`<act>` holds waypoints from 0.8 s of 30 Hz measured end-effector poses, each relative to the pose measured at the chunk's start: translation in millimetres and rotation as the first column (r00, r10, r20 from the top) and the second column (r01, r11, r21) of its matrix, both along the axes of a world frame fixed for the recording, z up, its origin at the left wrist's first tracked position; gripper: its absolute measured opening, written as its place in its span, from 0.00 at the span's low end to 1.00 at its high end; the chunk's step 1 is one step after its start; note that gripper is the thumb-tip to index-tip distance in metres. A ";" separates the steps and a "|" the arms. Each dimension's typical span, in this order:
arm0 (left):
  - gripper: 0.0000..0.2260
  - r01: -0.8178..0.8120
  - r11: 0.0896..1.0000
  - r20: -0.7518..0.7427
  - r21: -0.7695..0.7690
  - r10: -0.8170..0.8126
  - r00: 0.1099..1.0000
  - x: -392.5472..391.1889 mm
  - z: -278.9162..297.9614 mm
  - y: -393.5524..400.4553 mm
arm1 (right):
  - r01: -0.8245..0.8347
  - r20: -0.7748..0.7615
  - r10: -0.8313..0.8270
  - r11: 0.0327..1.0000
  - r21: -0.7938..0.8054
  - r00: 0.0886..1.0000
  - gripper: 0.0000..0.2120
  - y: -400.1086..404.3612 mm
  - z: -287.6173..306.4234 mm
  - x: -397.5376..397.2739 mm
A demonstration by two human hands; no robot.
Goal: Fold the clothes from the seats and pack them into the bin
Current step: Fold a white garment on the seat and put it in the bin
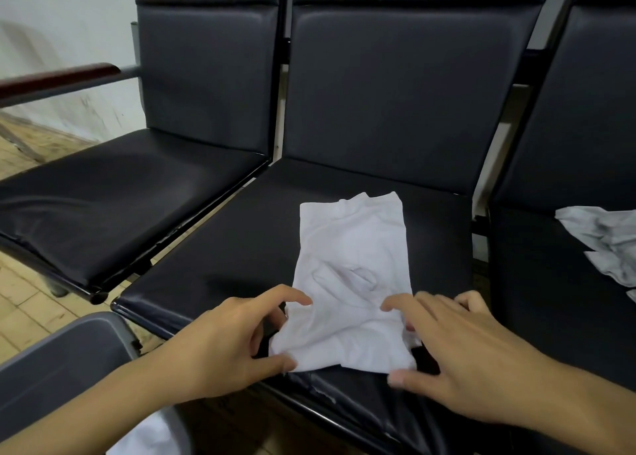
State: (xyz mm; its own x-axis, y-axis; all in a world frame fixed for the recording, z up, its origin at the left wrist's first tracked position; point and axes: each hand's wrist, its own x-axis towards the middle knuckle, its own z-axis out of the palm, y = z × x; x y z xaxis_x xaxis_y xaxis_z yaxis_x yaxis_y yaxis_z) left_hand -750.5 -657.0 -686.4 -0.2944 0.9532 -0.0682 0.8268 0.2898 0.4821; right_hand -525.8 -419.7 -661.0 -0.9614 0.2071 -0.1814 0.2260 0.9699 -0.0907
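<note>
Bin [69, 361]: grey, lower left, white cloth inside.
Hands: left [227, 341] and right [457, 355] grip pinch shirt [351, 282] edges.
Right seat [550, 282]: crumpled garment [605, 241].

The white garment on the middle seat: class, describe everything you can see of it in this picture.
The white garment is thin, soft-looking cloth, folded into a long narrow strip with a collar-like edge at its far end. It lies flat on the black cushion of the middle seat, running from the front edge toward the backrest. Its near end is crumpled and slightly lifted. The left hand pinches its near left corner, and the right hand holds its near right edge, fingers curled over the cloth.
</note>
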 end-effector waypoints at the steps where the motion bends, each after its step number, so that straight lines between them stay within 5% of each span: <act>1: 0.31 0.006 1.000 -0.035 -0.007 -0.006 0.999 0.9 0.1 -0.6 | -0.008 0.020 0.008 1.000 0.014 1.000 0.35 -2.7 -2.4 2.6; 18: 0.19 -0.001 1.000 -0.068 0.007 0.001 0.998 -7.8 -1.8 13.9 | 0.004 -0.210 -0.044 0.982 -0.188 0.977 0.18 4.4 -31.8 -1.3; 24: 0.14 0.019 0.997 -0.135 0.074 -0.009 0.991 -8.8 -6.0 7.0 | -0.004 -0.124 -0.023 0.978 -0.210 0.992 0.20 7.2 -28.3 4.2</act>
State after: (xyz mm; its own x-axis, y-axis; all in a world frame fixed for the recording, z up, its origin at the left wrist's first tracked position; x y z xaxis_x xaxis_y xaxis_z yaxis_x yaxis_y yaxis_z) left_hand -759.3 -650.1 -692.3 -0.2827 0.9583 0.0426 0.8892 0.2452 0.3863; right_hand -521.6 -412.5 -689.3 -0.9773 0.1864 -0.1005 0.2091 0.9243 -0.3193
